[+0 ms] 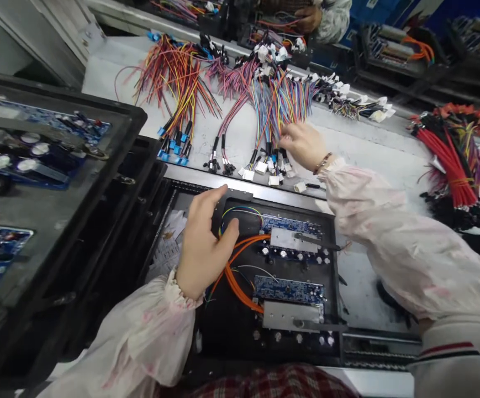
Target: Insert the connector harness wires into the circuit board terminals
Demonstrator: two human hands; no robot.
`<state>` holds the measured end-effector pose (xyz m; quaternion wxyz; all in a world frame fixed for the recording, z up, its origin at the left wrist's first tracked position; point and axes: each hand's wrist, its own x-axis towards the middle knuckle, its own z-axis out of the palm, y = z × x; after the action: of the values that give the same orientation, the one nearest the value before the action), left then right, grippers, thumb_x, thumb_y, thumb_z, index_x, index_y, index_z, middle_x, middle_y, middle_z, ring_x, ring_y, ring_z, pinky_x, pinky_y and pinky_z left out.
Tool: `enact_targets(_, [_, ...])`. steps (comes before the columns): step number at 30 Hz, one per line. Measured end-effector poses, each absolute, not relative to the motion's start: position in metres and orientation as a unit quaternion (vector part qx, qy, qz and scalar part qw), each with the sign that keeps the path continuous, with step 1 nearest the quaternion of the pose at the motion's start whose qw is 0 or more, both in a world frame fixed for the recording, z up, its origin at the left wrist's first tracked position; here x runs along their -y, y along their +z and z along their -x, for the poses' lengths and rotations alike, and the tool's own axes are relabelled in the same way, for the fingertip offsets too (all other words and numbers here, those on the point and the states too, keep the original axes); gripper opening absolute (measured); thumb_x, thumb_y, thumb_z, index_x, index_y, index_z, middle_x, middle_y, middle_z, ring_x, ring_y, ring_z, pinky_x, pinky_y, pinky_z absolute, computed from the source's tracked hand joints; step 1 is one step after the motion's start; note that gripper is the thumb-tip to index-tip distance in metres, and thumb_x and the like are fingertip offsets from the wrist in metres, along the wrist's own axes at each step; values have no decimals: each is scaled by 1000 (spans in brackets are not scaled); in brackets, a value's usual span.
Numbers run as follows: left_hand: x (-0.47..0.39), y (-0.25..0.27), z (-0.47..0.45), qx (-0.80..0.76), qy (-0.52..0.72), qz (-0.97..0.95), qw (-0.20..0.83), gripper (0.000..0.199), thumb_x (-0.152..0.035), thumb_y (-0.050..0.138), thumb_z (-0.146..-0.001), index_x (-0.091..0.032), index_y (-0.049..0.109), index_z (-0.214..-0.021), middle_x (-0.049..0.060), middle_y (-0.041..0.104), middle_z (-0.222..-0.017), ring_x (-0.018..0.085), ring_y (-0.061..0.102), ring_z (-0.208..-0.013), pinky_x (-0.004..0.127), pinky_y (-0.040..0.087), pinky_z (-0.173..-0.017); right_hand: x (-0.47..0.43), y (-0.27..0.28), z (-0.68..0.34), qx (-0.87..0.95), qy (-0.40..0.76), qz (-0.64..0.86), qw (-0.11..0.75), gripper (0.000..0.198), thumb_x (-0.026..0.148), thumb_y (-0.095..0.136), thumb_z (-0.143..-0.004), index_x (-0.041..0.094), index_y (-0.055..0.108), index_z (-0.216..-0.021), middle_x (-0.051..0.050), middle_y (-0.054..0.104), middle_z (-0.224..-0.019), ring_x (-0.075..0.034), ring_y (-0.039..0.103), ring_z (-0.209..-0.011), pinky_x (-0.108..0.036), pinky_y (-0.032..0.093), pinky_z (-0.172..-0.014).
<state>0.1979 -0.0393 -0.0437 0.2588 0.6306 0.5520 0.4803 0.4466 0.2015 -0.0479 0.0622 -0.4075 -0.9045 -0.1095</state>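
Observation:
My right hand [304, 145] reaches into a bundle of multicoloured wire harnesses [267, 108] on the white bench. Its fingers are closed around some of the wires at the bundle's right side; the fingertips are partly hidden. White connectors [248, 174] hang at the near ends of these harnesses. My left hand [206, 243] is open, thumb and fingers apart, above the left part of a black tray [231, 342]. In the tray lie two blue circuit boards, an upper board [293, 224] and a lower board [289, 290], each with a metal plate. Orange wires [240, 287] loop from them toward my left hand.
Stacked black trays with boards [111, 149] stand on the left. Red-yellow harnesses with blue connectors [173, 77] lie at the bench's back left, and black-and-white ones [358, 102] farther right. A bundle of red wires [451, 160] sits at the right. A reflective panel [335, 55] runs behind.

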Motion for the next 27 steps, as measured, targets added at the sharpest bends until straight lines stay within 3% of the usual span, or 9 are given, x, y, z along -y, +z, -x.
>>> enact_targets(5, [34, -37, -200, -510, 557, -590, 286, 43, -12, 64, -87, -23, 60, -129, 8, 55, -127, 26, 54, -124, 46, 45, -112, -149, 19, -463, 857, -151, 395, 294, 23, 16, 43, -96, 16, 60, -110, -15, 62, -129, -21, 51, -126, -37, 41, -103])
enact_targets(7, [31, -23, -208, -459, 583, -585, 328, 42, -13, 66, -87, -24, 61, -127, 8, 56, -127, 26, 54, -124, 47, 44, -112, -103, 48, -453, 838, -184, 377, 348, 24, 18, 43, -98, 19, 58, -116, -10, 68, -108, -18, 64, -99, -31, 48, -87])
enact_targets(9, [30, -8, -220, -376, 583, -583, 423, 49, -17, 70, -86, -27, 57, -132, 8, 55, -133, 27, 54, -126, 47, 45, -111, -51, 69, -439, 828, -158, 412, 345, 17, 28, 52, -97, 23, 61, -110, -8, 68, -103, -18, 65, -87, -30, 49, -75])
enact_targets(11, [31, 6, -231, -293, 552, -584, 517, 53, -21, 70, -86, -29, 53, -136, 7, 55, -138, 27, 54, -127, 45, 47, -109, -4, 77, -428, 854, -37, 424, 299, 9, 30, 54, -97, 25, 61, -96, 0, 66, -80, -12, 59, -62, -25, 43, -54])
enact_targets(13, [32, 15, -239, -262, 519, -600, 549, 39, -22, 67, -89, -26, 61, -127, 7, 61, -131, 26, 57, -124, 41, 49, -107, 31, 75, -427, 858, 142, 431, 240, 11, 29, 49, -99, 26, 60, -100, 3, 60, -71, -10, 54, -56, -23, 42, -52])
enact_targets(16, [34, 17, -240, -335, 498, -575, 555, 13, -25, 64, -93, -20, 70, -102, 5, 70, -106, 18, 68, -94, 28, 57, -87, 62, 61, -442, 761, 378, 500, 166, 16, 33, 44, -100, 24, 57, -99, 4, 54, -69, -9, 50, -58, -21, 40, -52])
enact_targets(20, [30, 8, -237, -410, 446, -448, 658, 19, -24, 72, -87, -18, 66, -104, 0, 69, -88, 10, 64, -66, 20, 57, -64, 93, 21, -454, 491, 659, 540, 184, 25, 46, 42, -100, 23, 51, -98, 8, 38, -62, -5, 29, -44, -19, 21, -39])
enact_targets(23, [23, -4, -240, -408, 408, -358, 734, 35, -10, 77, -76, -15, 61, -107, 0, 68, -81, 10, 66, -70, 19, 58, -69, 117, -12, -442, 374, 692, 547, 288, 26, 49, 44, -98, 24, 47, -104, 9, 35, -64, -4, 22, -42, -19, 17, -37])
enact_targets(27, [13, -23, -248, -430, 411, -306, 744, 35, -10, 77, -75, -15, 59, -106, -2, 67, -67, 11, 67, -62, 19, 59, -67, 126, -23, -432, 508, 559, 610, 240, 22, 41, 38, -100, 24, 49, -108, 2, 53, -77, -11, 49, -59, -25, 42, -54])
